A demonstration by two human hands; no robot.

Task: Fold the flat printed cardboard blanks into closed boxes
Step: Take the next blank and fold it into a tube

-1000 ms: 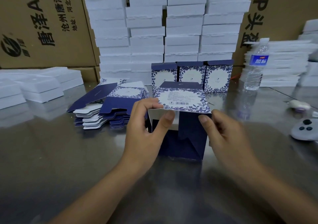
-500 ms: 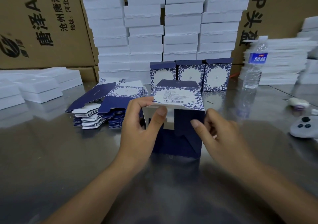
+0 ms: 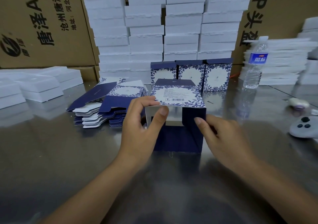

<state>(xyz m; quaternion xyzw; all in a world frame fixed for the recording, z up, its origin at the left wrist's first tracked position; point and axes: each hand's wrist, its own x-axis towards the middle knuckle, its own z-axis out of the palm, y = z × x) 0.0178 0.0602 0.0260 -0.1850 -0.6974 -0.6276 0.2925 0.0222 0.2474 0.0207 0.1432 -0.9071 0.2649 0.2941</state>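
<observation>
Now, half-folded navy cardboard box (image 3: 177,137), left hand (image 3: 141,129) pinching its top edge, right hand (image 3: 222,137) gripping its corner.

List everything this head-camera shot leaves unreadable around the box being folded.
- Head view: half-folded box left wall, covered by the left hand.
- Head view: right hand grip on the box edge, motion-blurred.
- Head view: barcode panel print, too small.
- Head view: grey controller, cut off by the right edge.
- Head view: flat blanks count, layers overlap.
</observation>
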